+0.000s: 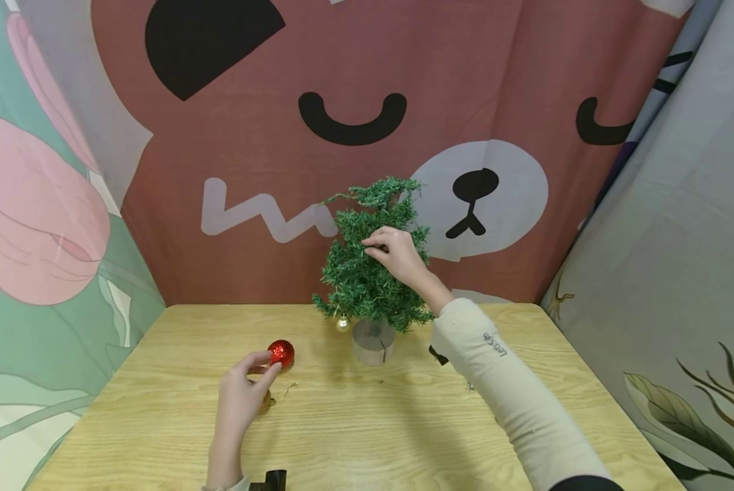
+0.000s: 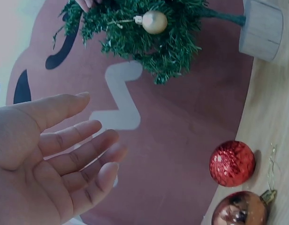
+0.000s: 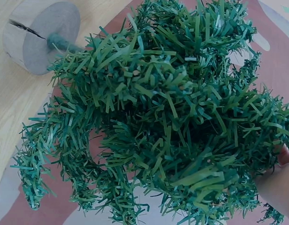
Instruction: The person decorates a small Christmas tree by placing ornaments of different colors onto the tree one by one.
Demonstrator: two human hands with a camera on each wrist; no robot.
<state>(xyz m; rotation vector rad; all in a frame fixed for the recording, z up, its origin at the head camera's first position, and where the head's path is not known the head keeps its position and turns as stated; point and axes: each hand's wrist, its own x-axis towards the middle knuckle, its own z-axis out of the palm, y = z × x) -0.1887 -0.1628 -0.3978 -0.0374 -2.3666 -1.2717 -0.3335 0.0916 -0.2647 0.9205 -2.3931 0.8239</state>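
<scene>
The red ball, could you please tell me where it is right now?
In the head view, the red ball lies on the table, left of the tree base; the left wrist view shows it beside the copper ball.

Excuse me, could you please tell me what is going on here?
A person's right hand is at the branches of a small green artificial tree with a round wooden base; whether it pinches anything is unclear. One pale gold ball hangs low on the tree. The empty left hand hovers, relaxed, near a glittery red ball and a shiny copper ball on the light wooden table.
</scene>
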